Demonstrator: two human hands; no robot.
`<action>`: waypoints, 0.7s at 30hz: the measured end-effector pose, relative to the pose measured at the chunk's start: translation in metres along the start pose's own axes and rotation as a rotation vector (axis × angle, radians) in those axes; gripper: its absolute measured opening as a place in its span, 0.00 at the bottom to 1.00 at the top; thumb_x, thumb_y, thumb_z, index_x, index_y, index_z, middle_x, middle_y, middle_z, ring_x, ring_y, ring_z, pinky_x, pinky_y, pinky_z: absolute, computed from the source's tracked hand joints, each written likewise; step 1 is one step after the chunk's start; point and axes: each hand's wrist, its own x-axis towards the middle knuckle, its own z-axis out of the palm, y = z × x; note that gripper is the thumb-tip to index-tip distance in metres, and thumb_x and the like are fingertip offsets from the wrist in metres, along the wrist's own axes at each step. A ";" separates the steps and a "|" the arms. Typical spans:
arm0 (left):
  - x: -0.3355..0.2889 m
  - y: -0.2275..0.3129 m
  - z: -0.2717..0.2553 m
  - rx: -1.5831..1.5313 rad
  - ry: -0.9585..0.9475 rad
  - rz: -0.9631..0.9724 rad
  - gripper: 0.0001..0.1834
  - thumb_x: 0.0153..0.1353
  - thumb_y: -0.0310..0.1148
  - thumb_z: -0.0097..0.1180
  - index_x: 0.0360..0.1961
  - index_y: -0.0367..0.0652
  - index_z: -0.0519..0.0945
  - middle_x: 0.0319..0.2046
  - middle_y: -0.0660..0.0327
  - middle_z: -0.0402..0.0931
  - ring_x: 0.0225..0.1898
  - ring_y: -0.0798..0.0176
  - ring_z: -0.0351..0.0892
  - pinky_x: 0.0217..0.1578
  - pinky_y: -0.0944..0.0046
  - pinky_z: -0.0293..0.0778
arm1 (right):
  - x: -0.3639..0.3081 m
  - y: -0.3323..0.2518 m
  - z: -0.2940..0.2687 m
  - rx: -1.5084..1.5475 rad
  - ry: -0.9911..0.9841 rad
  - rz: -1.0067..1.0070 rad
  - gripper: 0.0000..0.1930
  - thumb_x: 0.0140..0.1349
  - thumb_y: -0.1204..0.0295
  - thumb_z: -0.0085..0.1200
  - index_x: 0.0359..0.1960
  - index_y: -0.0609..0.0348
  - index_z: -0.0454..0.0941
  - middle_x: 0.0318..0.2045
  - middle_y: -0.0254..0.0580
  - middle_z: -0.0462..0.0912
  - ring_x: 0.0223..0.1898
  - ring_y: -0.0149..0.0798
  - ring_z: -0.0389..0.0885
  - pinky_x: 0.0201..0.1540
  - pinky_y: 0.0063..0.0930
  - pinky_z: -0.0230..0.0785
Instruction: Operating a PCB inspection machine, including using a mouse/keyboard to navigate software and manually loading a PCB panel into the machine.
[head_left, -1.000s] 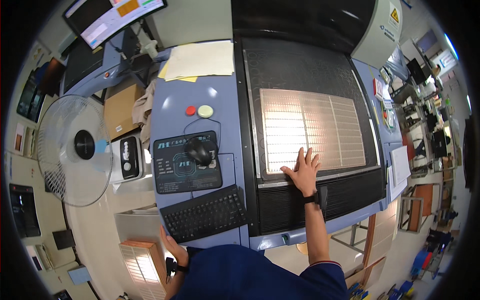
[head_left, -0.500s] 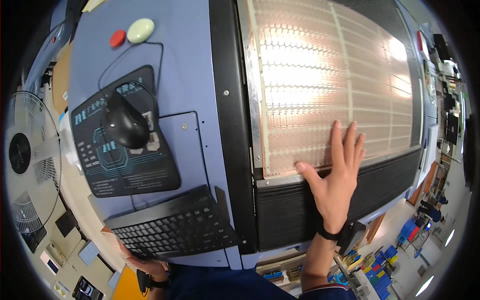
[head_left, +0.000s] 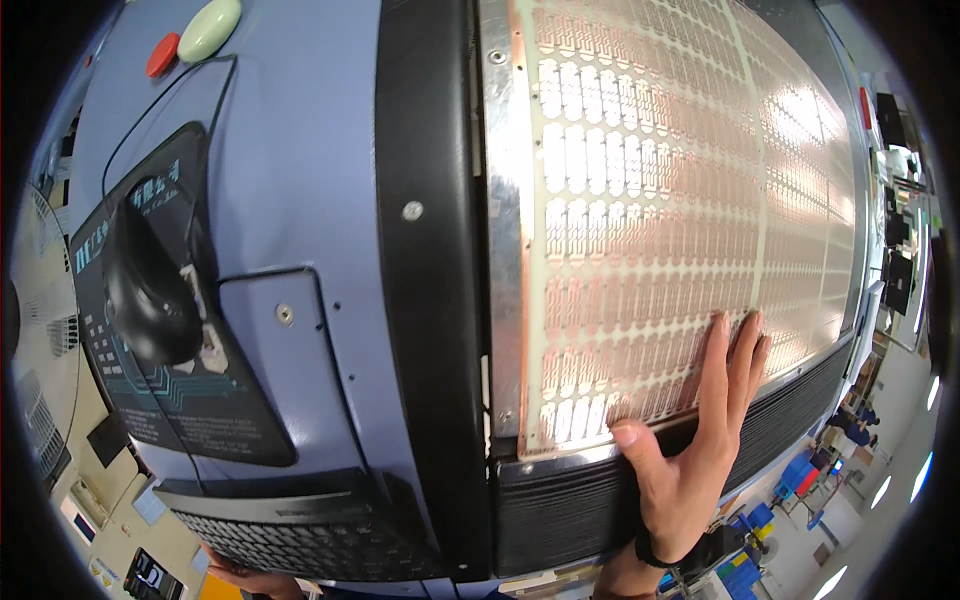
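Note:
A wide copper-coloured circuit board panel (head_left: 640, 245), covered in rows of repeated small patterns, lies flat on the bed of a blue machine. My right hand (head_left: 690, 460) rests on its near edge, fingers stretched out and spread, with the thumb apart to the left. A dark band circles that wrist. At the lower left, my left hand (head_left: 250, 580) shows only in part beside the near edge of a black keyboard (head_left: 300, 530). Its fingers are mostly hidden, so what they do cannot be made out.
A black mouse (head_left: 150, 290) sits on a dark printed mouse pad (head_left: 180, 380) at the left. Red (head_left: 162, 55) and pale green (head_left: 210, 30) buttons stand farther back. A metal strip (head_left: 508, 230) borders the panel's left side; black ribbed bellows (head_left: 570, 515) run along its near side.
My view has moved closer to the panel, so it looks larger, and the mouse and keyboard have shifted left and down in view. My right hand stays spread at the panel's near edge.

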 end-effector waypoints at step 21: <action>0.004 -0.038 -0.035 -0.025 -0.049 0.071 0.35 0.73 0.53 0.27 0.67 0.36 0.64 0.66 0.48 0.64 0.67 0.50 0.64 0.68 0.49 0.59 | 0.001 0.003 -0.006 0.015 -0.053 0.018 0.58 0.50 0.28 0.52 0.72 0.64 0.57 0.73 0.64 0.49 0.75 0.65 0.42 0.72 0.58 0.40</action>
